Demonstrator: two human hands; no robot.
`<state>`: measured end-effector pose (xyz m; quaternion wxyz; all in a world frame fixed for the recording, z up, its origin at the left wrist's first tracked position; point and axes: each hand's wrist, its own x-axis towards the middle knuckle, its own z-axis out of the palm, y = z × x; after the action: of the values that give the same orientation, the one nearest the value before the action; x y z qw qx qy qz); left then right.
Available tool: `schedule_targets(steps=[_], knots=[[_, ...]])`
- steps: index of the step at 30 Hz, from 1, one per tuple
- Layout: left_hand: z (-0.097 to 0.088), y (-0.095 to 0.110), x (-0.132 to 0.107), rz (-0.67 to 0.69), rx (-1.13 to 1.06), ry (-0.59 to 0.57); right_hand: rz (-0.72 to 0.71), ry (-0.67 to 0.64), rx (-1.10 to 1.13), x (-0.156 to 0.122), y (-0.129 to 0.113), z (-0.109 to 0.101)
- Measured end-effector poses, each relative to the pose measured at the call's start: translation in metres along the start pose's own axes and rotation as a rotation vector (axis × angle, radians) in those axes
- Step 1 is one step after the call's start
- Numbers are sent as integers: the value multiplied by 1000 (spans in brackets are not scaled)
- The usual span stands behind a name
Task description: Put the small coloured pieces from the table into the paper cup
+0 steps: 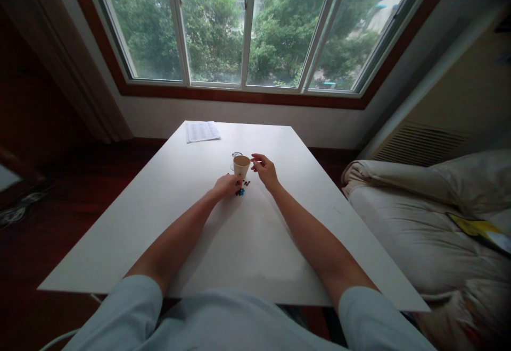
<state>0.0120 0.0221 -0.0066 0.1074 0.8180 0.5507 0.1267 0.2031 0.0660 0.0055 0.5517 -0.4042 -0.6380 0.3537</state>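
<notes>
Mug (pixel 241 168): stands upright past the middle of the white table (pixel 239 255); pale cream outside, flaring toward a round mouth, its inner wall a warmer tan, a slim handle on the side to your left.
Blue pieces (pixel 241 192): tiny and bright, mixed with darker bits in a small cluster on your side of the mug.
Dark pieces (pixel 247 183): a few small brownish bits, just beside that cluster.
Left hand (pixel 228 185): low at the pieces, close to the mug's base, fingers bent and close together — you cannot tell from here whether they grip one.
Right hand (pixel 265 170): raised just beside the mug's rim, fingers partly curled with the thumb near them — whether they hold anything is too small to tell.
Papers (pixel 203 132): printed sheets at the table's far left corner.
</notes>
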Motion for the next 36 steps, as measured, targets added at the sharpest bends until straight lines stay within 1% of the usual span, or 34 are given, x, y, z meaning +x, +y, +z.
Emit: schedule_targets(steps=[3,6,10,13,15,17,20,23,25,30,33,36], knots=[[0,0,0,-24,-1,-13,17,33,-45,-1,7,-4],[-2,2,-1,-16,-3,-14,37,53,-90,-2,17,-8],[-5,5,-2,19,-23,40,73,61,-135,-3,35,-15],[-7,3,-1,76,-97,86,97,56,-154,-4,49,-20],[-8,-2,0,141,-199,86,108,47,-163,-5,56,-23],[-10,-8,0,177,-345,57,112,39,-177,-6,61,-24],[-16,-16,1,129,-640,13,108,12,-214,-8,65,-23],[-24,-17,3,119,-941,65,90,-34,-266,-11,65,-21],[-28,-14,4,130,-1069,115,69,-63,-310,-12,64,-20],[-36,-2,5,56,-1218,163,22,-113,-404,-16,58,-19],[-37,2,6,16,-1272,220,8,-124,-429,-17,55,-20],[-35,2,6,19,-1304,226,4,-124,-439,-18,55,-20]])
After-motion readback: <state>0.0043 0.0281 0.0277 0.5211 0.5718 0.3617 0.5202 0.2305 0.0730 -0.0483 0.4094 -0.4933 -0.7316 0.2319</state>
